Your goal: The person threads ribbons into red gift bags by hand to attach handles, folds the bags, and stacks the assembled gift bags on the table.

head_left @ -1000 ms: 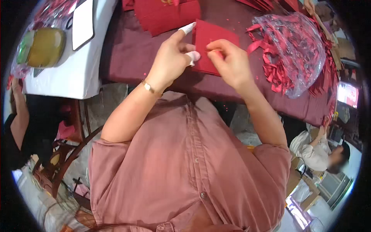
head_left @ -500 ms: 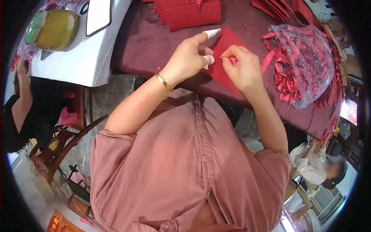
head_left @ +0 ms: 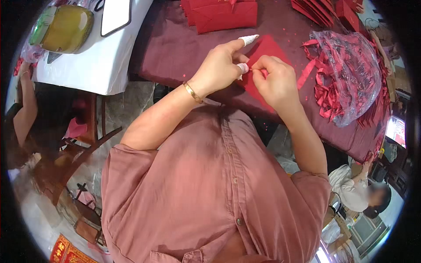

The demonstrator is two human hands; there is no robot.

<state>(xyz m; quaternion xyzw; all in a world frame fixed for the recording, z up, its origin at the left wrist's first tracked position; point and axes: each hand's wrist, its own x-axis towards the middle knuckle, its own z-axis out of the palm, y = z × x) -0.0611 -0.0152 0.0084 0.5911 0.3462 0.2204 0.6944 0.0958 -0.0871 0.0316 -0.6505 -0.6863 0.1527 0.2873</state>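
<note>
A flat red paper piece [head_left: 269, 48] lies at the table's near edge, under both hands. My left hand [head_left: 223, 65] is at its left side, with white wraps on the thumb and forefinger. The forefinger points out over the paper, the thumb is apart from it, and the other fingers curl under. My right hand [head_left: 278, 81] is closed in a pinch over the middle of the paper, close to my left thumb. What is between its fingertips is too small to name.
Red paper bags [head_left: 226, 17] stand at the back. A clear plastic bag of red ribbons [head_left: 346, 79] lies to the right. On a white surface [head_left: 83, 72] at left are a jar [head_left: 68, 28] and a phone [head_left: 116, 16]. Other people are at both sides.
My right fingertips have shifted slightly, and the pale tip seen between them before no longer shows. The whole view has moved a little. The person at left has shifted.
</note>
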